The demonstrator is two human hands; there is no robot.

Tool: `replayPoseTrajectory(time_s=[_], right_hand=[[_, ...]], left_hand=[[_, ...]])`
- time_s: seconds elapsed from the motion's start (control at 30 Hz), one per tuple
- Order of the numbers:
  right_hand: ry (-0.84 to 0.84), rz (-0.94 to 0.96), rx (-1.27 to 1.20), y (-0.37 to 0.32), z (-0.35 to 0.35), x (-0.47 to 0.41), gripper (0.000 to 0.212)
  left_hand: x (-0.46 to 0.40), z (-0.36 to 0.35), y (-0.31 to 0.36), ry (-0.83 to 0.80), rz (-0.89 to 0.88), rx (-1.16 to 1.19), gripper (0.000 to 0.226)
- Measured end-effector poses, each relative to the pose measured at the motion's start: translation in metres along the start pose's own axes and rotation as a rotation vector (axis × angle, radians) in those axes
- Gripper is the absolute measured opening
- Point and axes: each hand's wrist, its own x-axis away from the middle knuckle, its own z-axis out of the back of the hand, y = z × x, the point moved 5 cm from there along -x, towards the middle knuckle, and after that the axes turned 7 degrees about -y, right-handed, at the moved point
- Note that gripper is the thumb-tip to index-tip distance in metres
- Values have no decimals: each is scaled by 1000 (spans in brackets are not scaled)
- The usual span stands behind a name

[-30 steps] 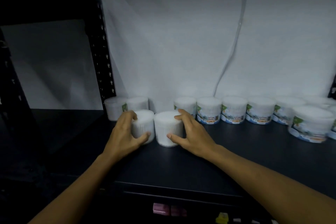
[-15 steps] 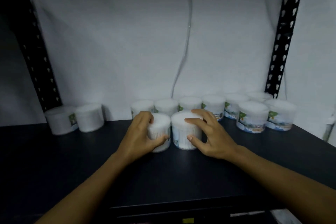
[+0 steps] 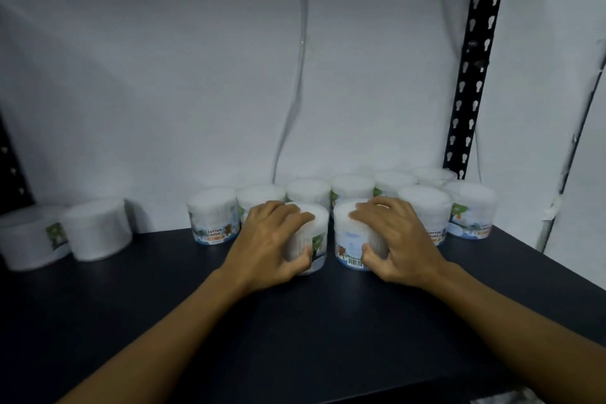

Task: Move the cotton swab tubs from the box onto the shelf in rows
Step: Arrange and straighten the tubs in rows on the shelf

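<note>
Hands (image 3: 272, 246) on two tubs (image 3: 316, 239)

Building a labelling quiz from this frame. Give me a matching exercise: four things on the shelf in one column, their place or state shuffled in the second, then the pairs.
Things
1. tub with the barcode
2. tub with the green tree print
3. two tubs set apart
4. black upright

Place or state
A. far left of the shelf, away from the rows
B. gripped by the left hand
C. stands at the back right, pierced with keyhole slots
D. gripped by the right hand

Pairs: 1-D, 2-B, 3-A, 4-C
</note>
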Motion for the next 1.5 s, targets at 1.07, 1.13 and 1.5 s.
replayPoseTrajectory(time_s=[1.07, 1.13, 1.5], right_hand=[[92, -196, -166, 17, 12, 7, 34], [95, -212, -170, 19, 12, 8, 34], [77, -155, -154, 12, 14, 7, 28]], left_hand=[[12, -15, -17, 121, 194, 508, 28], [13, -15, -19, 134, 214, 529, 28], [16, -16, -18, 130, 422, 668, 51]])
